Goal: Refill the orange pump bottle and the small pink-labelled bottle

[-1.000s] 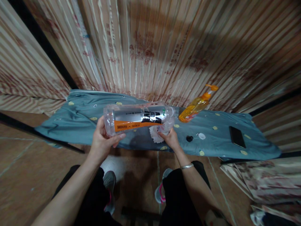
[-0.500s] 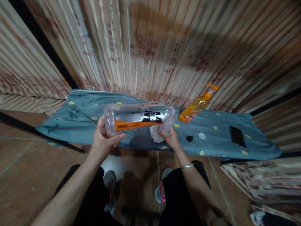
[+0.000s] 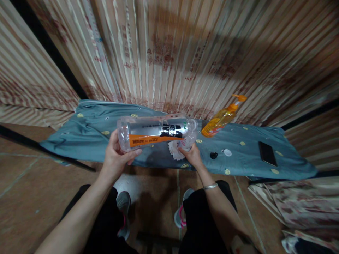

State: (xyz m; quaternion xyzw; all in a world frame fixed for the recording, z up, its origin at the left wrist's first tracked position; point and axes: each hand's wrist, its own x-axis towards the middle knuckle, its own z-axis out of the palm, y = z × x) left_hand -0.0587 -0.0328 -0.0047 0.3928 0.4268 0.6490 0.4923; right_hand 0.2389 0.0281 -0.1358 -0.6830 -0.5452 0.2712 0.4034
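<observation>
A large clear plastic bottle (image 3: 153, 130) with an orange, black and silver label lies on its side in the air, above the teal cloth. My left hand (image 3: 116, 151) is wrapped round its base end, thumb along the underside. At the neck end, my right hand (image 3: 192, 154) is closed on a white cloth or wipe (image 3: 175, 150) with a jagged edge, pressed against the bottle's shoulder. Part of the right fingers is hidden behind the bottle. Just right of that hand lie a small black piece (image 3: 213, 155) and a small white oval piece (image 3: 227, 152).
An orange pump bottle (image 3: 219, 120) of yellow liquid leans at the back against the striped curtain (image 3: 169, 63). A dark phone (image 3: 267, 153) lies at the right on the teal cloth (image 3: 84, 141). Black frame bars (image 3: 53, 49) slant at both sides.
</observation>
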